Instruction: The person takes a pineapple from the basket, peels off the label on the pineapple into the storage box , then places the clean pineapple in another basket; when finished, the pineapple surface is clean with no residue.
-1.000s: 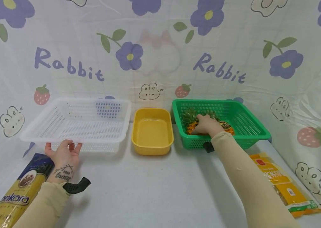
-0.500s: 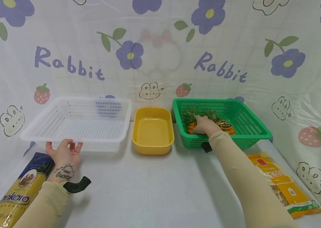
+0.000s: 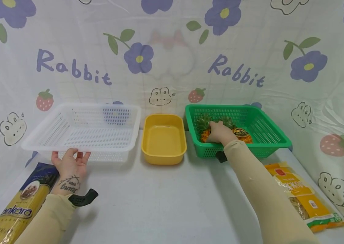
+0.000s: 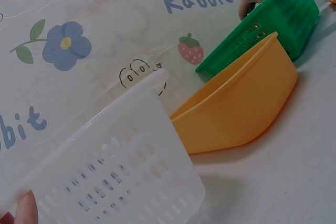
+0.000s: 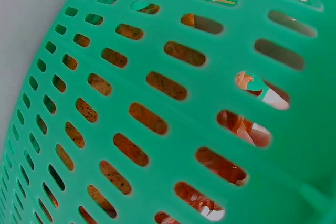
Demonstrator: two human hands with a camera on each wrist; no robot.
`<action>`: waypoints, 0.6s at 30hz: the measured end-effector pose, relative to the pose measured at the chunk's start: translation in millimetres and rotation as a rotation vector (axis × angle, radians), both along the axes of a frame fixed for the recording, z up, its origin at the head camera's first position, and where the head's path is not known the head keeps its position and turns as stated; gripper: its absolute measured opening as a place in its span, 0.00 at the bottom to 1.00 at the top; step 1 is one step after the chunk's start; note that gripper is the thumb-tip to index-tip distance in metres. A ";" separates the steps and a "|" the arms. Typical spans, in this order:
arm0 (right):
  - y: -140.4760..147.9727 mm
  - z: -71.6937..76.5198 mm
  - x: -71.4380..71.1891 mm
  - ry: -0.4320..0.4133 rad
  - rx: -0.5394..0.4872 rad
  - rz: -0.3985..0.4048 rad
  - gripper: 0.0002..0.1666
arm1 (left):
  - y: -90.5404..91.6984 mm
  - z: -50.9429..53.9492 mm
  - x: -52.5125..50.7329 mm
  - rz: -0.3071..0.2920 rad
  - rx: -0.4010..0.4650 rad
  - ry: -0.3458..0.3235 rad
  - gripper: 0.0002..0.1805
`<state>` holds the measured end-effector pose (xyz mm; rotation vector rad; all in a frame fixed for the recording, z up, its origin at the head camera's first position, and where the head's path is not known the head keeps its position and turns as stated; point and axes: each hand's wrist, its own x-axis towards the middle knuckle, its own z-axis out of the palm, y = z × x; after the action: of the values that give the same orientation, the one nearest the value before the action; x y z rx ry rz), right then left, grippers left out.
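My left hand (image 3: 70, 169) is at the near rim of the white basket (image 3: 123, 149), fingertips touching the rim; in the left wrist view a fingertip shows against the white basket (image 4: 131, 166). Inside the green basket (image 3: 269, 146), my right hand (image 3: 221, 133) grips the left pineapple (image 3: 204, 135), with the fingertips partly hidden. Another pineapple (image 3: 243, 135) with a dark label lies to the right of that hand. Through the slots of the green basket (image 5: 184, 108), the right wrist view shows orange-brown pineapple skin and parts of fingers.
Between the baskets stands a yellow tub (image 3: 163, 159) with nothing in it. A pack of spaghetti (image 3: 17, 206) lies at the left beside my forearm, and an orange food packet (image 3: 309, 200) at the right. Patterned cloth (image 3: 172, 74) hangs behind the containers.
My left hand has shifted very slightly right along the white basket's rim. The right hand has barely moved on the pineapple.
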<state>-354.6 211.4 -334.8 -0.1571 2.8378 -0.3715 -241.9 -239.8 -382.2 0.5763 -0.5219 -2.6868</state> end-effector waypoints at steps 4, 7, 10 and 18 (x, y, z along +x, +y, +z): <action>-0.6 0.6 1.2 0.019 -0.001 -0.006 0.47 | 0.1 -1.1 -0.6 0.003 -0.005 0.004 0.38; -0.8 0.6 1.3 0.034 0.006 -0.015 0.47 | 0.2 -2.0 -0.7 0.004 -0.003 0.011 0.38; -0.6 1.1 0.9 0.051 0.010 -0.022 0.46 | 0.0 -2.4 -0.4 0.003 -0.002 0.013 0.38; 0.9 9.9 -0.8 0.074 -0.016 -0.031 0.49 | -0.4 -3.0 -1.3 0.003 -0.011 0.013 0.39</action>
<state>-355.4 212.2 -324.9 -0.1328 2.9142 -0.4032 -243.2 -240.2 -385.2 0.5563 -0.5317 -2.6814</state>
